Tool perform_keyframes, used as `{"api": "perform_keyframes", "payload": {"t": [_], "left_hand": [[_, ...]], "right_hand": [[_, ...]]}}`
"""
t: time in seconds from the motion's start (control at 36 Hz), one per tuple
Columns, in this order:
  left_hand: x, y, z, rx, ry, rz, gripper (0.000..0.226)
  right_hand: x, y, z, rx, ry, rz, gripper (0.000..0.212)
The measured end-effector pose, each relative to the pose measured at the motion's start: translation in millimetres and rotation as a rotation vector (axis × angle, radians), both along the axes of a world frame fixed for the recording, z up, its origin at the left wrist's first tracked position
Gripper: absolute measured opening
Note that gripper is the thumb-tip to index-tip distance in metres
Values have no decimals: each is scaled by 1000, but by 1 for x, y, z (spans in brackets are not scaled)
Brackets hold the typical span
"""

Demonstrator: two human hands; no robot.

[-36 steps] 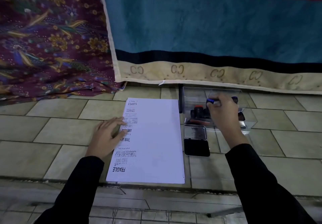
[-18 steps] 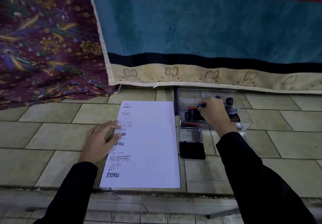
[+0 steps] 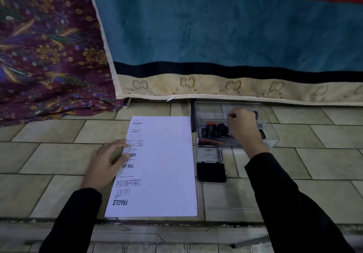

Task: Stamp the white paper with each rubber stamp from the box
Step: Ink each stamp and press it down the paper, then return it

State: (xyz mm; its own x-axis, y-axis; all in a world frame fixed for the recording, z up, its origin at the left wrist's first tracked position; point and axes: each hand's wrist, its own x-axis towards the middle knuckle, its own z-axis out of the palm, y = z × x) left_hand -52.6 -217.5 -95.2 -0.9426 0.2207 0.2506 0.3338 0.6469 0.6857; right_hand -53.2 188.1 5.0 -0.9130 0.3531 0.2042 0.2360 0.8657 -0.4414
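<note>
1. The left hand's fingers (image 3: 117,144) lie straight and slightly spread, pressing flat on the left edge of the white paper (image 3: 167,164). They hold nothing.
2. The left hand (image 3: 106,164) rests half on the sheet and half on the tiled surface (image 3: 49,154), with a black sleeve (image 3: 74,213) running back from the wrist.
3. The right hand's fingers (image 3: 232,115) are curled downward inside the clear box (image 3: 208,109). The back of the hand hides what they close on, so I cannot tell whether they grip anything.
4. A blue-topped stamp (image 3: 255,113) peeks out just past the far side of the right hand (image 3: 243,127). Whether the hand holds it cannot be told.
5. Several dark stamps (image 3: 216,129), one with an orange top, stand in the box to the left of that hand.
6. The box sits on the tiles just right of the paper's far corner, against the hem of the hanging cloth.
7. An open ink pad (image 3: 211,172) lies just in front of the box and beside the paper's right edge. Its lid (image 3: 209,154) is folded back towards the box.
8. The paper lies lengthwise between the two hands. A column of black impressions runs down its left side, among them SAMPLE, AIR MAIL, FAX OUT and FRAGILE. The rest of the sheet is blank.
9. Behind everything hangs a blue cloth (image 3: 216,26) with a black band and a beige border. A purple patterned cloth (image 3: 39,46) hangs to its left.
</note>
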Motion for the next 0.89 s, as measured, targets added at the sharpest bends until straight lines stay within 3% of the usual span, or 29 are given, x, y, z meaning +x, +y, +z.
{"api": "perform_keyframes", "payload": {"t": [0.14,0.33,0.5,0.61,0.78,0.89], "left_hand": [[5,1,10,413,-221,95,23],[13,37,44,500,-269,156,21],[42,109,52,165,-182,-35,32],[63,151,43,-39,-59,-182,65],[73,175,23,-193,-51,-215,99],[73,177,16,-218,-34,-207,103]], "right_hand": [[-6,33,12,-78,64,-136,21],[-31,45,6,-79,-163,-186,19],[-45,37,-3,53,-289,-210,20],[-49,38,-9,132,-272,-238,14],[-48,41,-16,118,-105,-196,20],[-42,36,-8,18,110,-143,30]]}}
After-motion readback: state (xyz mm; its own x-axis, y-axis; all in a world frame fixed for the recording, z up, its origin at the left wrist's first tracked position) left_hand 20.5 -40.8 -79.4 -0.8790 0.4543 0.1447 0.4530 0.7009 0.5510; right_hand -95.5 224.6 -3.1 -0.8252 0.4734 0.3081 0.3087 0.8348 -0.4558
